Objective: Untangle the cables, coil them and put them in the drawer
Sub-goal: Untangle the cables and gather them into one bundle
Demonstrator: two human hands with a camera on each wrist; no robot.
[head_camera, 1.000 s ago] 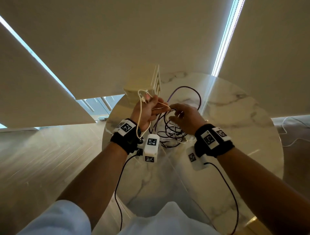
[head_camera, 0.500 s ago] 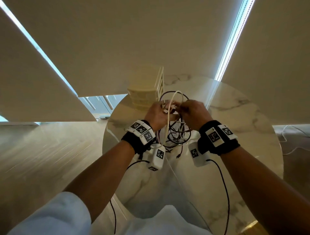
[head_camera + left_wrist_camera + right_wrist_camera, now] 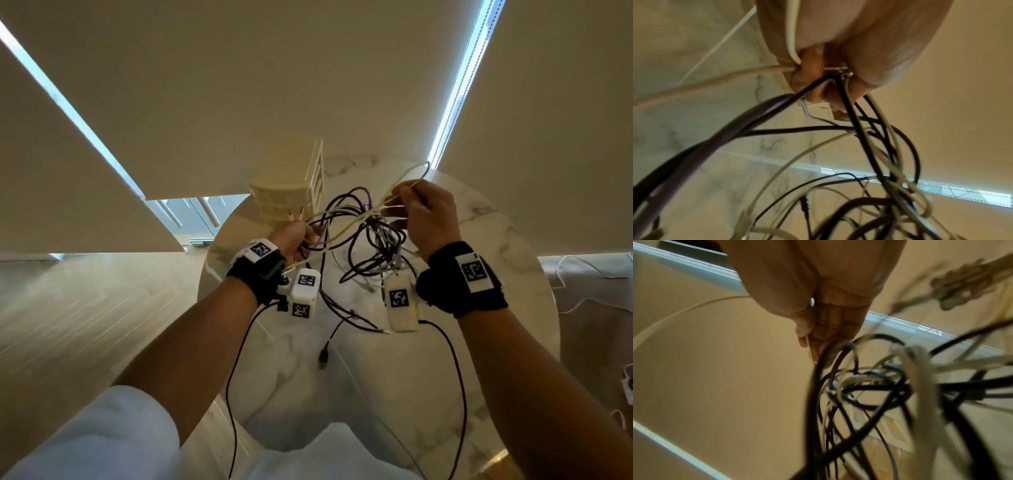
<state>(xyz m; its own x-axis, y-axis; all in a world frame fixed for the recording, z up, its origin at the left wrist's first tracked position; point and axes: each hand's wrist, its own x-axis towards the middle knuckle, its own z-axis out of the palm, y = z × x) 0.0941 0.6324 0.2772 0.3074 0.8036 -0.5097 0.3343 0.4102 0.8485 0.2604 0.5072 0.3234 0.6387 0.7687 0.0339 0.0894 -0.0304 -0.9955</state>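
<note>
Left hand (image 3: 291, 236) grips the cable tangle (image 3: 363, 240) beside the drawer unit (image 3: 287, 192); right hand (image 3: 424, 212) fingers pinch a cream cable (image 3: 404, 178). Risk: pulling may tighten knots (none freed yet).

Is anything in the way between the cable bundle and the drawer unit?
Nothing visible stands between them. The cable bundle hangs between the left hand and right hand, right beside the drawer unit. But its drawers look closed, and the cables are tangled.

Black and cream cables (image 3: 363, 240); white grey-veined marble table (image 3: 479, 240).
</note>
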